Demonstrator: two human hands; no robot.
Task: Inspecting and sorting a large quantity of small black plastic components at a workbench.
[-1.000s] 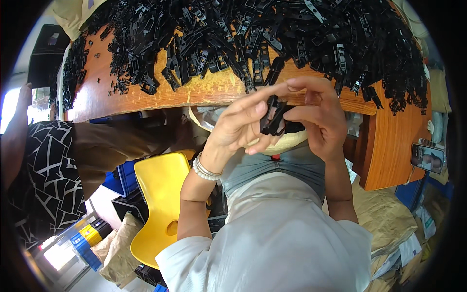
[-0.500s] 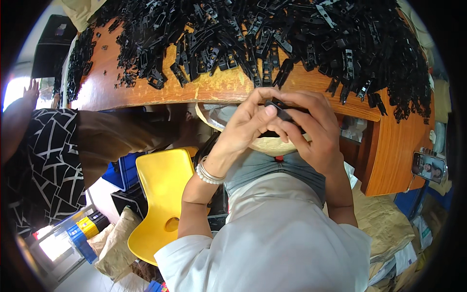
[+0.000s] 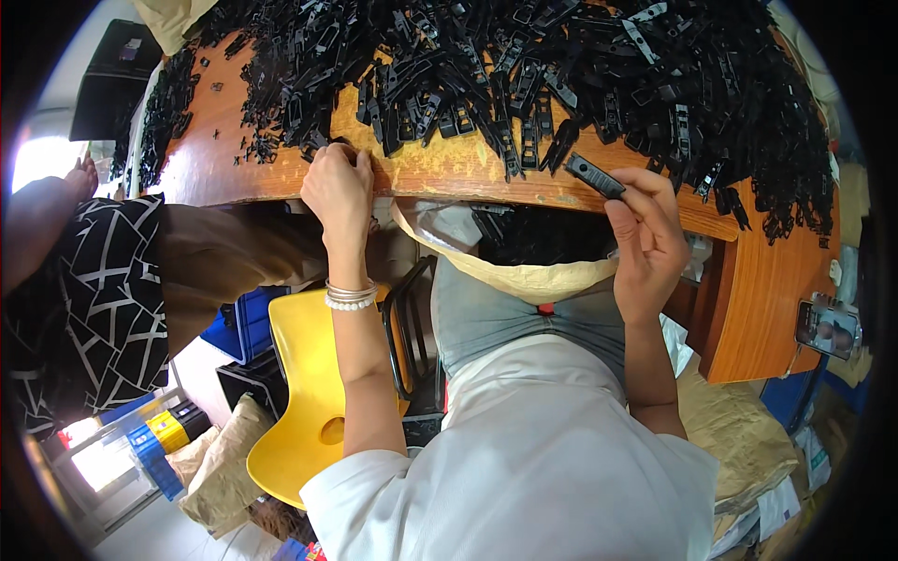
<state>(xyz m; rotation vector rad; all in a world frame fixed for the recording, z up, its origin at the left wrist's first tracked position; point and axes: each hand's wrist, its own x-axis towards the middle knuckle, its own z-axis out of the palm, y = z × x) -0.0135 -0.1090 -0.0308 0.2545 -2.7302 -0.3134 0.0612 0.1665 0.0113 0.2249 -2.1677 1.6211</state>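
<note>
Right hand [image 3: 649, 245] with black part [image 3: 593, 176], long axis toward upper left

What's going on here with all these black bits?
A person in a white short-sleeved shirt is at a brown wooden table heaped with black plastic pieces. Their right hand holds an oblong black plastic piece by one end. Their left hand is at the heap's near edge; whether it grips anything is hidden. Just below the table's near edge is an open tan paper sack, with black pieces showing inside.
</note>
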